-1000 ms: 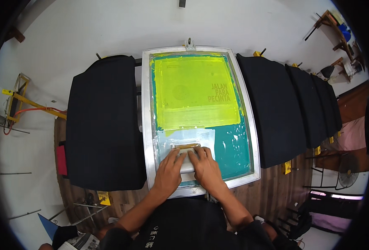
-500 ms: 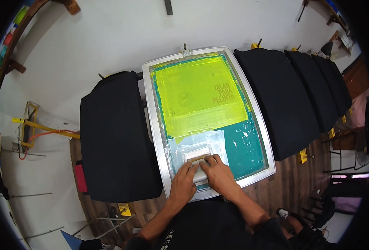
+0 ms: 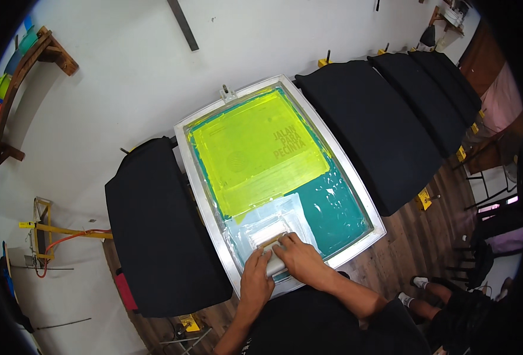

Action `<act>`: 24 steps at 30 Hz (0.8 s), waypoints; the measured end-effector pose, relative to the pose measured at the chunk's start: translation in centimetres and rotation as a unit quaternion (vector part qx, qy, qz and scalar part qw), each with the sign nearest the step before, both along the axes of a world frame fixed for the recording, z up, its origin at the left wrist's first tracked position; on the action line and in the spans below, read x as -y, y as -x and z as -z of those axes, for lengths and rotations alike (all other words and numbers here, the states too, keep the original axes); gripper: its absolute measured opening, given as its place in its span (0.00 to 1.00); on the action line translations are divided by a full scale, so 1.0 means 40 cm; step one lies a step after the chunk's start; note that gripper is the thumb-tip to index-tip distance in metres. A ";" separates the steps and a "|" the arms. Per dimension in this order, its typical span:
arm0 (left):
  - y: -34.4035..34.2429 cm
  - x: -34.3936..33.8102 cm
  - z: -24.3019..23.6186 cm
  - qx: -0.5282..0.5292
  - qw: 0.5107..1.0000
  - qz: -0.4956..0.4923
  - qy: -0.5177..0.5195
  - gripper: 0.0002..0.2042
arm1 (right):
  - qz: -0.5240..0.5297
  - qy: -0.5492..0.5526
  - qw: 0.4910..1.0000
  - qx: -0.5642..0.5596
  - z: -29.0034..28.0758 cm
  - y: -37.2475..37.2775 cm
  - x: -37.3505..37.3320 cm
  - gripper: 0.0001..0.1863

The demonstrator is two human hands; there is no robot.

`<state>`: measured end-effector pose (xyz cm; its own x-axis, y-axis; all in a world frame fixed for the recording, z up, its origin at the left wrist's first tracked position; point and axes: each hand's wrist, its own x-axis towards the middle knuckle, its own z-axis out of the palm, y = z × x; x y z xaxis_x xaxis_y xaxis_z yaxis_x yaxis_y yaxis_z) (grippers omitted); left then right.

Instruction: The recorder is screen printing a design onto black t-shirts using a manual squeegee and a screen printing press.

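Change: since half a second ago both hands and the squeegee sit at the same near end of the screen; the whole view has swung, so the frame now lies slanted.
Squeegee: a short wooden-handled bar, long axis across the width of the screen frame, lying over the whitish ink patch at the frame's near end.
Screen: yellow-green mesh fills the far part, teal the near right part; the frame's long axis runs away from the person.
Left hand: on the near left of the squeegee, fingers curled together over its end, wrist over the frame's near rail.
Right hand: just beside the left, fingers clamped together over the squeegee, forearm coming in from the near right.
Left of frame: one black-covered platen, touching the frame's side.
Right of frame: several black platens fanned out.
Beyond frame: white wall; a wooden shelf well off to the left.
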<state>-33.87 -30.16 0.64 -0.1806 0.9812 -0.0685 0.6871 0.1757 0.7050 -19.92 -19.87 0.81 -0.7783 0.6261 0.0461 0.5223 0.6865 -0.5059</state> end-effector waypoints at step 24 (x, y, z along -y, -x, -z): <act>-0.046 0.039 -0.014 0.013 1.000 -0.023 0.010 0.33 | -0.030 0.070 0.995 0.069 -0.035 -0.036 0.034 0.25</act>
